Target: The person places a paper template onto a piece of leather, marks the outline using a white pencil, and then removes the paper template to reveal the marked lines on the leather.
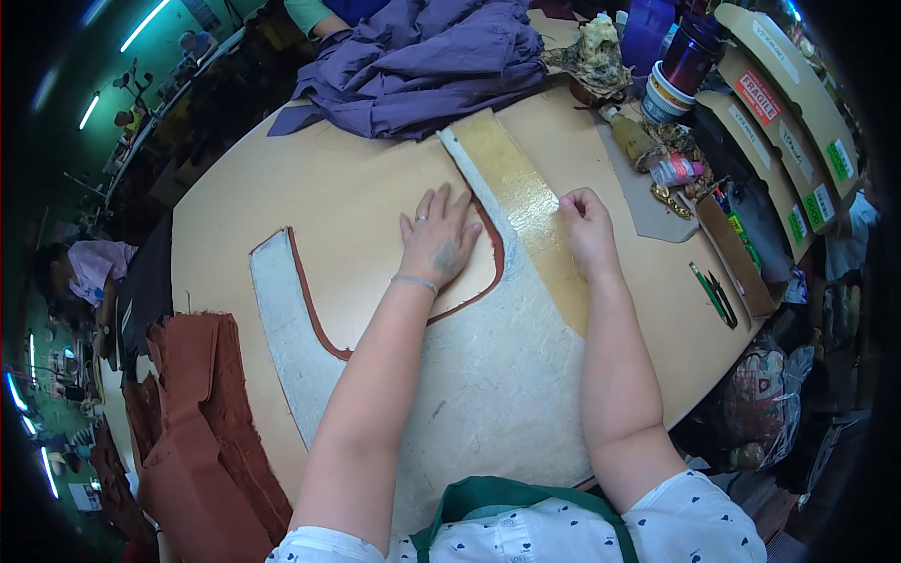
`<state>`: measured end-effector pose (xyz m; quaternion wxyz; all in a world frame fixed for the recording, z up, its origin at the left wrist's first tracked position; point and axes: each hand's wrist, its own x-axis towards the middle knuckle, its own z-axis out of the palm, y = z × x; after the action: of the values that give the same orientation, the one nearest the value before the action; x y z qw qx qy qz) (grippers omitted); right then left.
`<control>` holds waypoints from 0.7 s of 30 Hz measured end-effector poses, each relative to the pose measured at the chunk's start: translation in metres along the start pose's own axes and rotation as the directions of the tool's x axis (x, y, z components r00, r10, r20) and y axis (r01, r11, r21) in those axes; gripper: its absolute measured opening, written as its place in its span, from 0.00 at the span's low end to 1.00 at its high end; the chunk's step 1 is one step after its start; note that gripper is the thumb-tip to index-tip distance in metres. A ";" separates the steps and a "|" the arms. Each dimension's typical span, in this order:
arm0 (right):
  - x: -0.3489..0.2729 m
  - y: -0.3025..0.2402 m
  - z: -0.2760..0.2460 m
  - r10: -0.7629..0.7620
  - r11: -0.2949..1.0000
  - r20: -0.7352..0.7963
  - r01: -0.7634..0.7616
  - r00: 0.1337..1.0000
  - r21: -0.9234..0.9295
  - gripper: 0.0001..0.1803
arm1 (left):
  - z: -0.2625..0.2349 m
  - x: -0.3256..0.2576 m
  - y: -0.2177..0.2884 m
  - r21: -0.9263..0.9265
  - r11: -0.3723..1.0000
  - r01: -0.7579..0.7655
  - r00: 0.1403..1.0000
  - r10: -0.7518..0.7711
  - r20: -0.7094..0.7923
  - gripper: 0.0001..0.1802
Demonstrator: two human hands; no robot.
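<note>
A large off-white pattern piece with a U-shaped cutout lies flat on the tan table in front of me. Reddish-brown trim follows the cutout's edge. My left hand rests palm down with its fingers spread, inside the cutout by the right-hand trim. A shiny yellowish strip runs along the right side of the piece. Over that strip's right edge, my right hand is closed with fingertips pinched together. Whatever it may hold is too small or hidden to make out.
Folded rust-brown fabric lies at left, and purple fabric is heaped at the far edge. Green-handled snips, a cardboard box, bottles and a white tub crowd the right. A person in pink is at far left.
</note>
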<state>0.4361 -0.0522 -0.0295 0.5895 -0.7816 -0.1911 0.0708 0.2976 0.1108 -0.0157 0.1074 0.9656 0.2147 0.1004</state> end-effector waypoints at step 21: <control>-0.008 -0.009 0.006 -0.009 0.905 0.018 0.015 1.000 -0.426 0.07 | 0.005 0.044 -0.006 0.077 0.984 0.162 0.982 -0.168 0.081 0.32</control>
<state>0.4248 -0.0484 -0.0238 0.4036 -0.8897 -0.2113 0.0297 0.3351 0.1341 -0.0152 0.0904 0.9510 0.2927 0.0414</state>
